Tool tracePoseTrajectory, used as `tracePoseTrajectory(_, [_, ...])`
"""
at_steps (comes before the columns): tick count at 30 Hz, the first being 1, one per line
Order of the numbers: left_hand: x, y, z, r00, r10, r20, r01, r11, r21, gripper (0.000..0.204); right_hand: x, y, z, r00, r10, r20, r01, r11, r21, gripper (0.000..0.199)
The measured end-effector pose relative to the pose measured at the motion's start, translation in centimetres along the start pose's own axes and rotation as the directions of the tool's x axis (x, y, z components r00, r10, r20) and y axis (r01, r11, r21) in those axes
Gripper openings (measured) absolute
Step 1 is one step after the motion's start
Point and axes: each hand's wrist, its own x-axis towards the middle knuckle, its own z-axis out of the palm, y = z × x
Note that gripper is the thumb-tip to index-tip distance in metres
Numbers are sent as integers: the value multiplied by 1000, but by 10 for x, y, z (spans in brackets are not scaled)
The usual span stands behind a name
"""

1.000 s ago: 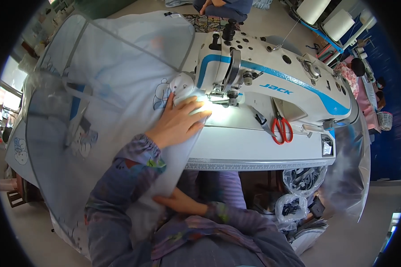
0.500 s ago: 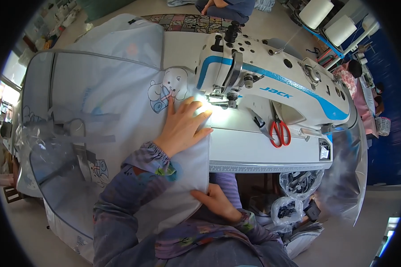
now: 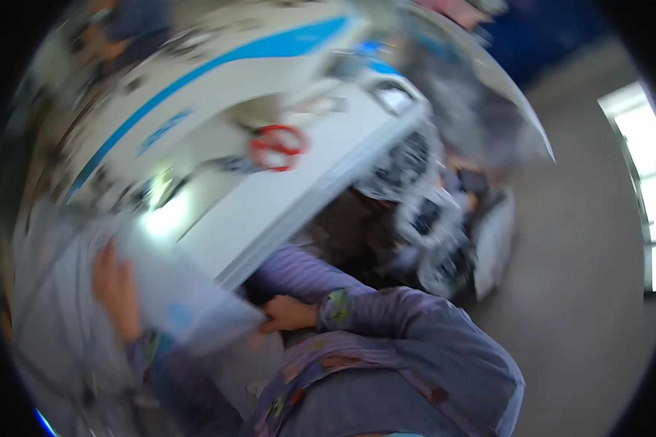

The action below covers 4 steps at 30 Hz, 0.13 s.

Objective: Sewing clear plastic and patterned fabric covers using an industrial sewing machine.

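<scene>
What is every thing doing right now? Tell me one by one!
left hand: flat on the pale fabric, fingers spread.
right hand: at the fabric's near corner, below the table edge; grip too blurred to tell.
pale fabric: spread over the table, hanging off the front.
sewing machine: upright, its work lamp lit.
red-handled scissors: lying on the machine bed, untouched; blades too blurred to tell.

A white sewing table (image 3: 306, 197) carried the work, its front edge running slantwise across the blurred view. On it stood a white sewing machine (image 3: 197, 87) with a blue stripe, and red-handled scissors (image 3: 275, 148) lay just beside the machine's base. Pale grey fabric (image 3: 175, 291) (motion blur hid its detail) lay over the table's near end, under the lamp's glare.
</scene>
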Motion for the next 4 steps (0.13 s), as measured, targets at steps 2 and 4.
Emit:
tracePoseTrajectory(2, [-19,-67,-18,998,-61,-30,67,952,299,38,-31,21,-25,980,6,-197,28,985,169,39])
tracePoseTrajectory(4, [-8,-124,22,795,569,-209,-209,581,787,54,-75,56,-63,884,-14,-468,225,889,399,42])
